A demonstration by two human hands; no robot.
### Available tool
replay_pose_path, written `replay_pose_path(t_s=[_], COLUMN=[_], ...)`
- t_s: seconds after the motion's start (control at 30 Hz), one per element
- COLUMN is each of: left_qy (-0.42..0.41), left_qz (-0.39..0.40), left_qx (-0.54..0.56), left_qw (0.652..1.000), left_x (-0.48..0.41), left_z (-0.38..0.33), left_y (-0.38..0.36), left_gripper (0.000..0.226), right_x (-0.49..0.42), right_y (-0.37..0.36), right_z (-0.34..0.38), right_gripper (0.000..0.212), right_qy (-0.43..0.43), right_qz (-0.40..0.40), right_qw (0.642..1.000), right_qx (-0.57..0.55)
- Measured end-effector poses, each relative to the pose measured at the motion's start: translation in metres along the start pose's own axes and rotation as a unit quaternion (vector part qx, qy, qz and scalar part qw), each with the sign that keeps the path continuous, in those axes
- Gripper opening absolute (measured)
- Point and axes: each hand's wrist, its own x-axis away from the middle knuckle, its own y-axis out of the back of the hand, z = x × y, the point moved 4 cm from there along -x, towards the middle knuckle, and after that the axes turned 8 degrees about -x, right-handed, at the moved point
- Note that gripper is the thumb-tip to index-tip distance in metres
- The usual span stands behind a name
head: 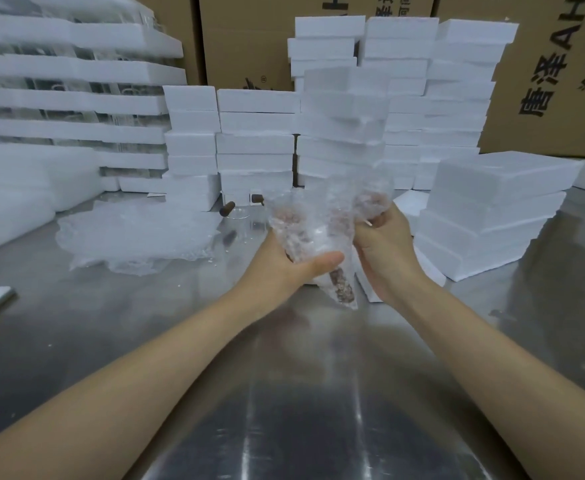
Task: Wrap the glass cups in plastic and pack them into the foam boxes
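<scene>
– Steel table (pixel 284 393), backed by stacked white foam boxes (pixel 485 209). Where is the cup?

– Held above the table between both hands: a clear glass cup with a brown handle (pixel 318 237), swathed in crinkled bubble plastic (pixel 370 192). The left hand (pixel 294 268) grasps its lower part, thumb across the front. The right hand (pixel 384 251) pinches loose wrap at the upper right.

– What could go wrong?

– The handle end hangs below the grip. I judge the slick wrap could slide or unroll, letting the glass drop.

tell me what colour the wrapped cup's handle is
Brown; the handle shows through the plastic in the head view.
</scene>
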Motion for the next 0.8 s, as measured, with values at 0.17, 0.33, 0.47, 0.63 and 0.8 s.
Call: replay_pose_path(t_s=[0.17, 0.33, 0.47, 0.63, 0.8], left_qy=[0.001, -0.014, 0.025, 0.045, 0.040], left_qz=[-0.076, -0.118, -0.131, -0.094, -0.069], left_qx=[0.016, -0.006, 0.055, 0.078, 0.079], left_qw=[0.997, 0.993, 0.990, 0.991, 0.994], left_x=[0.000, -0.002, -0.001, 0.001, 0.001], left_z=[0.004, -0.004, 0.004, 0.013, 0.010], left_y=[0.006, 0.011, 0.009, 0.004, 0.001], left_gripper=[0.037, 0.043, 0.071, 0.075, 0.056], right_x=[0.006, 0.016, 0.012, 0.006, 0.003], right_y=[-0.014, -0.027, -0.022, -0.009, 0.000], right_z=[0.005, 0.004, -0.008, -0.012, 0.007], right_gripper=[0.017, 0.046, 0.055, 0.017, 0.047], right_qy=[-0.008, -0.003, -0.074, -0.038, 0.065], right_qz=[0.060, 0.133, 0.110, 0.049, -0.047], right_qw=[0.995, 0.989, 0.988, 0.998, 0.992], right_qx=[0.079, 0.072, -0.077, -0.003, 0.098])
